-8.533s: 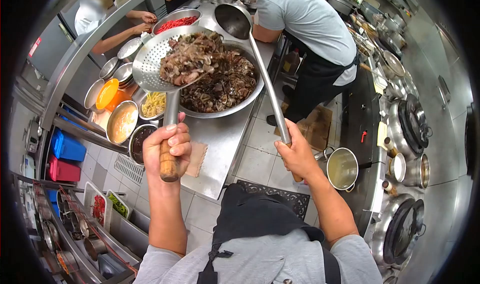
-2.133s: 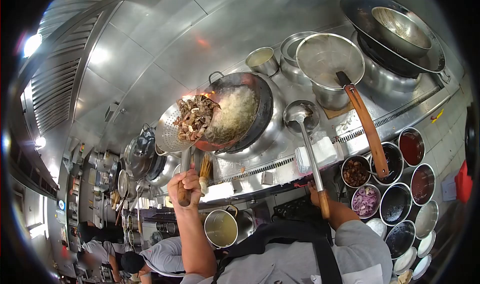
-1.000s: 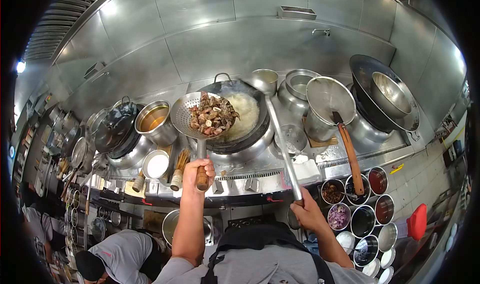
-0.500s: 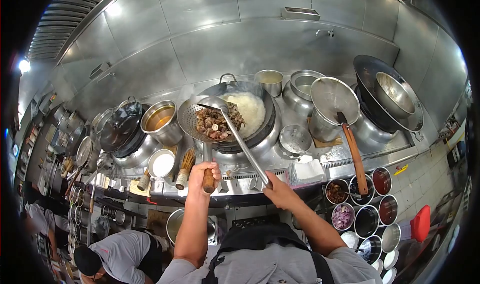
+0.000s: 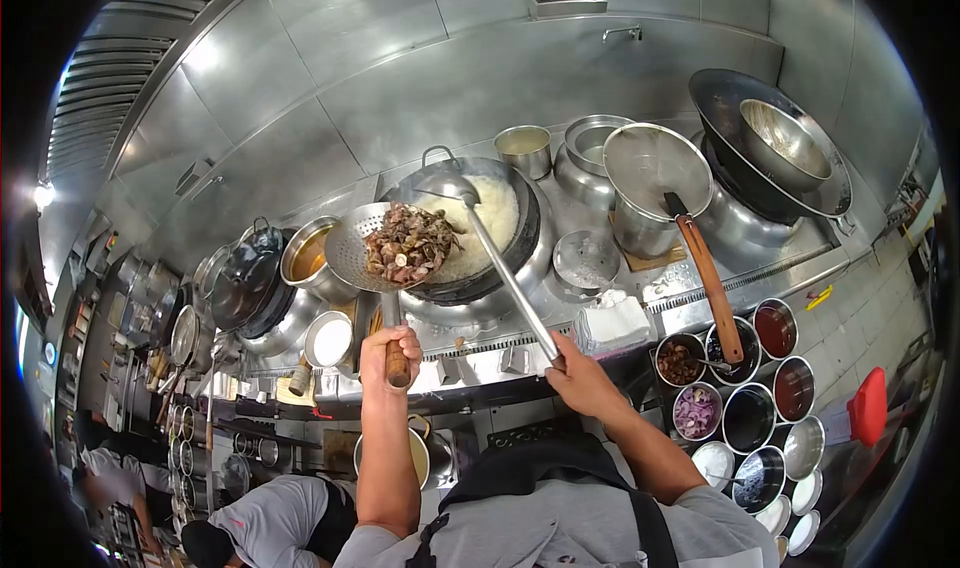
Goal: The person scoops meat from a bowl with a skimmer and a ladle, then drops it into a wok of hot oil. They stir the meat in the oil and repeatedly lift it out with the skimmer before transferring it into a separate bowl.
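Observation:
My left hand (image 5: pixel 390 356) is wrapped round the wooden handle of a perforated skimmer (image 5: pixel 345 252). Cooked brown meat pieces (image 5: pixel 405 244) are heaped in it, over the left side of a black wok (image 5: pixel 534 208). Pale, foamy liquid (image 5: pixel 494 200) fills part of the wok. In my right hand (image 5: pixel 584 378) is the end of a long metal ladle (image 5: pixel 446 184), its bowl above the wok just behind the meat. Whether the bowl holds anything is hidden.
Left of the wok stand a pot of amber liquid (image 5: pixel 308 253) and a white-filled bowl (image 5: pixel 329 338). A strainer (image 5: pixel 655 163) tops a pot at right. Ingredient tins (image 5: pixel 748 416) crowd the lower right. A co-worker (image 5: pixel 275 518) bends at lower left.
The skimmer with the meat has shifted left relative to the wok. The ladle's bowl has moved off the skimmer, to behind the meat. My view has turned slightly.

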A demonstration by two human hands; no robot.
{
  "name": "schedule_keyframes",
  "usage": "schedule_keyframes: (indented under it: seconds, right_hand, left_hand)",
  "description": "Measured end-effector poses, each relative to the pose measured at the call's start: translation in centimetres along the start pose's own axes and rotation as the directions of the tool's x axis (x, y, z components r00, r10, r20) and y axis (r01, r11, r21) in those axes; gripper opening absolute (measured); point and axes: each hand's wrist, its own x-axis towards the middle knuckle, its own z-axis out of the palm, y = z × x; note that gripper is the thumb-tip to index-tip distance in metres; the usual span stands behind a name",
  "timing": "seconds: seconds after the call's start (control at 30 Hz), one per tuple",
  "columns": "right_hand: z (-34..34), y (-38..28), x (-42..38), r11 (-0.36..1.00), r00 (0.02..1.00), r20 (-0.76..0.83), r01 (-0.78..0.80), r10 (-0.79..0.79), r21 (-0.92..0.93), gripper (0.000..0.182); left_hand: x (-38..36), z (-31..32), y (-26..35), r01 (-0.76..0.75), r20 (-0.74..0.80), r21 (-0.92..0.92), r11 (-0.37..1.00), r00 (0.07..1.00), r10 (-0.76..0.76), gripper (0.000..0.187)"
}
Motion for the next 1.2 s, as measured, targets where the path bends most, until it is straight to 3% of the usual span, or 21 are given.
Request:
schedule_keyframes:
  seconds: [0.1,0.23,0.47,0.9,1.2]
  right_hand:
    - [-1.1,1.3,-0.9,0.996,0.999,-0.043,0.001,0.003,0.091,0.062]
    - [-3.5,-0.9,-3.1,0.983,0.988,-0.039,-0.143,0.149,0.119,0.066]
    - [-4.6,-1.1,-4.7,0.960,0.972,-0.050,-0.217,0.229,0.175,0.067]
    - [-5.0,0.1,-5.2,0.963,0.973,-0.066,-0.205,0.219,0.174,0.065]
    - [-4.9,-2.3,-5.6,0.987,0.986,-0.027,-0.162,0.162,0.006,0.065]
  left_hand:
    - [0.0,0.5,0.7,-0.021,0.019,0.000,1.000,1.000,0.021,0.017]
    - [0.0,0.8,1.5,-0.066,0.034,0.022,0.998,0.997,0.065,0.018]
    - [-0.7,2.4,1.5,-0.148,-0.010,0.059,0.987,0.989,0.148,0.019]
    - [-1.0,1.9,2.0,-0.143,-0.012,0.041,0.989,0.990,0.144,0.025]
    - [-0.8,1.1,2.2,-0.100,-0.028,0.022,0.995,0.995,0.100,0.021]
